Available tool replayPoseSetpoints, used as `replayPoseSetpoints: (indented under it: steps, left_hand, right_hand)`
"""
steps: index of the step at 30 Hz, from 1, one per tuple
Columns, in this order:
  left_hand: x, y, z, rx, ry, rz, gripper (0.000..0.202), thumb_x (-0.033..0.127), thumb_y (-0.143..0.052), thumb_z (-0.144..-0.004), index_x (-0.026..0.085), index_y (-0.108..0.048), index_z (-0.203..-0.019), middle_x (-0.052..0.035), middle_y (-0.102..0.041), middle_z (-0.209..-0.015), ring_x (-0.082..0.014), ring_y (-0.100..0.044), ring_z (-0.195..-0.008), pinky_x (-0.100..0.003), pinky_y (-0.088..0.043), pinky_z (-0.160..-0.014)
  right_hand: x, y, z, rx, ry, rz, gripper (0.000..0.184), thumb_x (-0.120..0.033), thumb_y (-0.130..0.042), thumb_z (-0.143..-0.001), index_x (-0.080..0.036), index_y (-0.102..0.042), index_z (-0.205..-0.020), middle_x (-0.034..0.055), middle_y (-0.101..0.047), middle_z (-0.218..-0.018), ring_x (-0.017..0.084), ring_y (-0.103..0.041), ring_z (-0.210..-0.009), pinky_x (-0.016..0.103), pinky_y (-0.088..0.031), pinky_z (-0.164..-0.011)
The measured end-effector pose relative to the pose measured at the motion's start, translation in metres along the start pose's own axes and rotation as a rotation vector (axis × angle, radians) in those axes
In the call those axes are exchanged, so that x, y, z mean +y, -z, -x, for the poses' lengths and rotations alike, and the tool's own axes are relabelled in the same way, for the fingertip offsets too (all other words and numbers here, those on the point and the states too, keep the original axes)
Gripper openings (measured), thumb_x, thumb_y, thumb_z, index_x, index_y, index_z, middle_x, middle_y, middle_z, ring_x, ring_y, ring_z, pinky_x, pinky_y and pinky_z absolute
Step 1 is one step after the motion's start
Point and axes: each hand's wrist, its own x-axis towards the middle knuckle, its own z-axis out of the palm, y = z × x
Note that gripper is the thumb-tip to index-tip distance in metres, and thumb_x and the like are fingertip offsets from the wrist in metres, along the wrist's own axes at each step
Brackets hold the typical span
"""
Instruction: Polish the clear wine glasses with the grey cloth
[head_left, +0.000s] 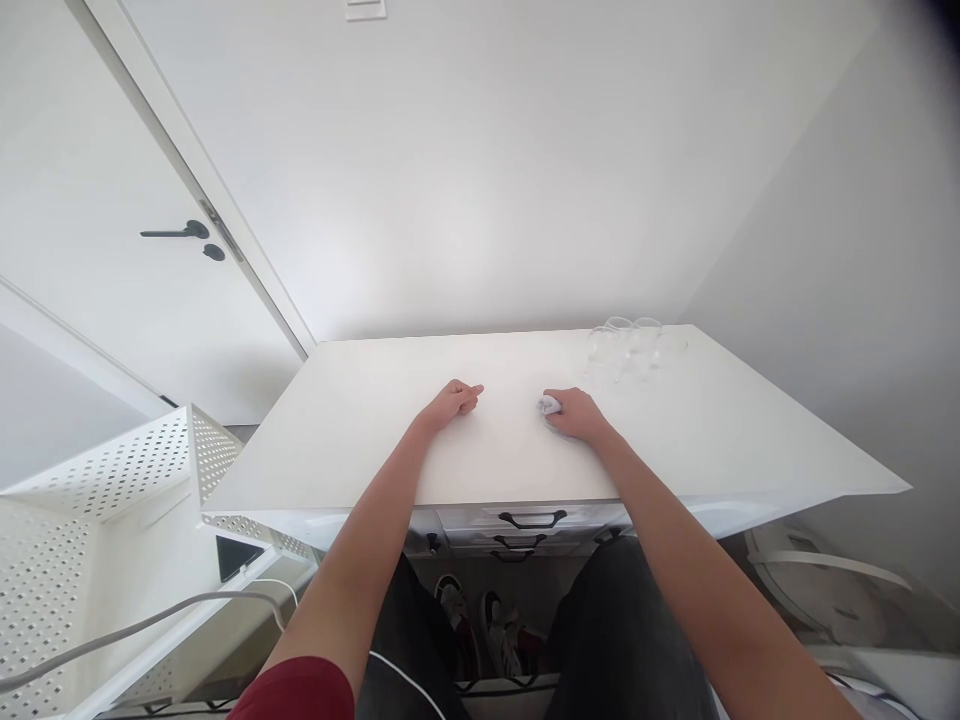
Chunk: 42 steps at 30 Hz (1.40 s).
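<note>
A small pale wad point(549, 405) was held pinched in the right hand point(577, 415) and pressed to the white tabletop point(420, 460) near its middle. The left hand point(452, 403), loosely curled and empty, was rested at nine o'clock of it. Clear glasses point(630, 345) were seen at two o'clock, well apart. A wiping stroke was judged to be in hand; a sweep toward two o'clock would call for care.

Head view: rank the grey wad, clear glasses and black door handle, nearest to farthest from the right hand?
1. Grey wad, held at the right hand's fingertips.
2. Clear glasses, behind it to the right.
3. Black door handle, far left.
</note>
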Motion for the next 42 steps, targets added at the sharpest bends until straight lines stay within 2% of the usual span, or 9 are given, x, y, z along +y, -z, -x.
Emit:
replayPoseSetpoints:
  steps: [15, 31, 33, 35, 37, 38, 40, 42]
  left_hand:
    - [-0.002, 0.0, -0.001, -0.014, -0.012, -0.01, 0.066, 0.055, -0.058, -0.097, 0.021, -0.016, -0.059, 0.005, -0.014, -0.06, -0.0096, -0.009, -0.057, -0.033, -0.015, -0.06]
    - [-0.002, 0.0, -0.001, -0.016, -0.011, -0.017, 0.067, 0.061, -0.059, -0.094, 0.021, -0.016, -0.06, 0.0045, -0.014, -0.06, -0.0102, -0.01, -0.058, -0.033, -0.015, -0.059]
    - [-0.003, 0.0, -0.001, -0.01, -0.009, -0.027, 0.067, 0.062, -0.059, -0.093, 0.021, -0.017, -0.06, 0.0044, -0.015, -0.06, -0.0103, -0.01, -0.058, -0.032, -0.016, -0.059]
    - [-0.005, -0.001, -0.002, 0.005, -0.004, -0.036, 0.067, 0.064, -0.059, -0.093, 0.021, -0.018, -0.06, 0.0044, -0.015, -0.06, -0.0102, -0.01, -0.058, -0.032, -0.017, -0.059]
    - [-0.006, -0.002, -0.004, 0.021, -0.002, -0.035, 0.067, 0.065, -0.058, -0.093, 0.022, -0.019, -0.061, 0.0046, -0.016, -0.061, -0.0102, -0.011, -0.058, -0.031, -0.019, -0.058]
    - [-0.006, -0.002, -0.004, 0.028, -0.002, -0.034, 0.066, 0.065, -0.058, -0.093, 0.022, -0.02, -0.061, 0.0047, -0.017, -0.061, -0.0102, -0.012, -0.057, -0.031, -0.02, -0.058]
    - [-0.007, -0.002, -0.005, 0.039, 0.0, -0.041, 0.065, 0.065, -0.057, -0.094, 0.022, -0.021, -0.062, 0.0048, -0.019, -0.061, -0.0101, -0.013, -0.057, -0.031, -0.019, -0.058]
    - [-0.006, -0.003, -0.004, 0.042, 0.009, -0.064, 0.064, 0.065, -0.055, -0.095, 0.021, -0.023, -0.061, 0.0047, -0.021, -0.06, -0.0099, -0.014, -0.056, -0.03, -0.018, -0.057]
  right_hand:
    - [0.003, 0.0, -0.001, 0.015, 0.021, -0.006, 0.003, -0.024, -0.055, -0.074, -0.023, -0.052, -0.073, 0.0007, -0.066, -0.072, 0.018, -0.056, -0.067, 0.027, -0.031, -0.062]
    - [0.007, -0.002, -0.003, 0.002, -0.002, -0.027, 0.005, -0.023, -0.055, -0.076, -0.024, -0.059, -0.077, 0.0013, -0.069, -0.076, 0.02, -0.059, -0.071, 0.028, -0.036, -0.064]
    - [0.009, -0.003, -0.004, 0.016, -0.014, -0.029, 0.015, -0.025, -0.055, -0.078, -0.025, -0.066, -0.089, 0.0031, -0.072, -0.085, 0.023, -0.062, -0.078, 0.03, -0.041, -0.069]
    - [0.007, -0.005, -0.005, 0.062, 0.012, -0.019, 0.035, -0.03, -0.055, -0.083, -0.027, -0.068, -0.115, 0.0071, -0.073, -0.107, 0.028, -0.063, -0.096, 0.037, -0.047, -0.082]
    - [0.002, -0.008, -0.006, 0.096, 0.051, 0.026, 0.055, -0.041, -0.054, -0.09, -0.028, -0.057, -0.143, 0.012, -0.067, -0.132, 0.033, -0.058, -0.118, 0.047, -0.045, -0.099]
    - [-0.003, -0.01, -0.005, 0.095, 0.06, 0.059, 0.06, -0.047, -0.053, -0.092, -0.028, -0.051, -0.15, 0.0137, -0.062, -0.14, 0.035, -0.053, -0.126, 0.052, -0.042, -0.105]
    - [-0.015, -0.016, -0.004, 0.075, 0.045, 0.112, 0.062, -0.056, -0.049, -0.096, -0.03, -0.05, -0.152, 0.0148, -0.055, -0.15, 0.037, -0.046, -0.137, 0.058, -0.035, -0.112]
    - [-0.032, -0.026, -0.002, 0.06, 0.029, 0.13, 0.056, -0.056, -0.042, -0.101, -0.03, -0.055, -0.149, 0.0144, -0.05, -0.157, 0.037, -0.039, -0.145, 0.062, -0.029, -0.117]
